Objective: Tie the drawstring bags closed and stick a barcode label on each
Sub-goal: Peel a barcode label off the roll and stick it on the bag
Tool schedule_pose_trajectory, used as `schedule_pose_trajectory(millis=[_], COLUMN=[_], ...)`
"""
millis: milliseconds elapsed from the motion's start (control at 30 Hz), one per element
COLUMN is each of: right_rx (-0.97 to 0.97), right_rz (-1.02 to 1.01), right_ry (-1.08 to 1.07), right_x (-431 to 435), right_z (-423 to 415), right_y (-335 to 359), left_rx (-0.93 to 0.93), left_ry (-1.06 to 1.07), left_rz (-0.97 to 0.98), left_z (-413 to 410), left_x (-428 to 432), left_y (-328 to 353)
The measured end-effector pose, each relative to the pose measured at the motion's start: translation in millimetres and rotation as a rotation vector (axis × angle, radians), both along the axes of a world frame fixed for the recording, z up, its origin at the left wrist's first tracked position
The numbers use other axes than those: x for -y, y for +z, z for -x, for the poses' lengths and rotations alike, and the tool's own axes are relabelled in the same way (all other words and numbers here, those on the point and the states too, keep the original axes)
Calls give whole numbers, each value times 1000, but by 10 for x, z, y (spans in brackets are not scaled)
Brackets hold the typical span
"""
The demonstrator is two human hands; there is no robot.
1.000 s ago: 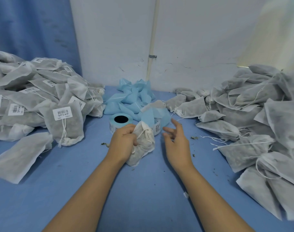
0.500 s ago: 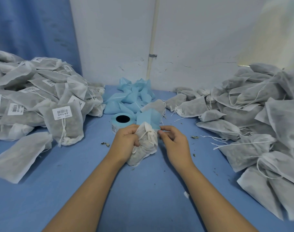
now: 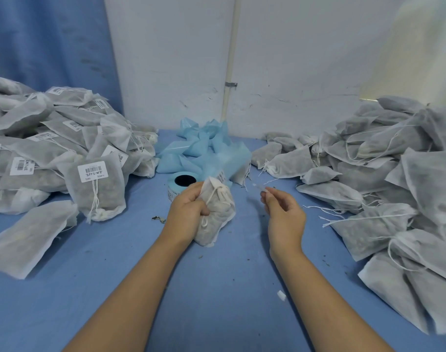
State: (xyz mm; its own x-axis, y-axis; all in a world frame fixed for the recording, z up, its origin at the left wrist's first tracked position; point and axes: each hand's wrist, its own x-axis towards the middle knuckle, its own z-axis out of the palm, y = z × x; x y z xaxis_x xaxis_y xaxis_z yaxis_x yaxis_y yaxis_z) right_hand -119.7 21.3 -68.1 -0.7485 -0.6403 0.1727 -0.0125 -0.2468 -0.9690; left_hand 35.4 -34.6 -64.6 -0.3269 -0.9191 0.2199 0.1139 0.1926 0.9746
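My left hand (image 3: 187, 212) grips the bag (image 3: 220, 212) at its gathered neck, its base on the table (image 3: 217, 301) and its long axis pointing away toward the label roll (image 3: 175, 189). My right hand (image 3: 284, 215) is just right of the neck, apart from it. It pinches what looks like the blurred drawstring (image 3: 213, 196) end, so I judge the next pull goes rightward.

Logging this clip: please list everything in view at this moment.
labelled bags: many, grey-white, heap at left
unlabelled bags: many, grey-white, heap at right
held bag: one, grey-white, centre
drawstring: one, white, blurred, at right fingertips
label roll: one, light blue, behind left hand
backing strip: heap, light blue, back centre
table: one, blue, underneath
wall: one, white, behind
left hand: one, grips held bag
right hand: one, pinches drawstring
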Motion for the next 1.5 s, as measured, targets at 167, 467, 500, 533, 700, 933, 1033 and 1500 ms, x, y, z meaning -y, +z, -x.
schedule_pose_trajectory(millis=[167, 467, 500, 533, 700, 933, 1033, 1500], right_rx=[67, 242, 244, 251, 422, 568, 502, 48], right_rz=[19, -5, -14, -23, -70, -89, -132, -176], right_ry=[78, 307, 326, 344, 401, 477, 505, 418], right_x=[-11, -38, -40, -43, -55, -90, -94, -73], right_z=[-79, -254, -271, -288, -361, -442, -451, -438], right_y=[31, 92, 98, 104, 135, 155, 146, 79], left_rx=[-41, -166, -188, -209, -286, -295, -323, -293], left_ry=[13, 169, 185, 204, 258, 299, 291, 84], left_rz=[-6, -10, -22, -33, -14, 86, 64, -137], left_z=[-27, 23, 37, 47, 114, 193, 207, 77], left_x=[59, -3, -5, -9, -32, -94, -87, -28], left_y=[-3, 59, 61, 64, 88, 127, 132, 189])
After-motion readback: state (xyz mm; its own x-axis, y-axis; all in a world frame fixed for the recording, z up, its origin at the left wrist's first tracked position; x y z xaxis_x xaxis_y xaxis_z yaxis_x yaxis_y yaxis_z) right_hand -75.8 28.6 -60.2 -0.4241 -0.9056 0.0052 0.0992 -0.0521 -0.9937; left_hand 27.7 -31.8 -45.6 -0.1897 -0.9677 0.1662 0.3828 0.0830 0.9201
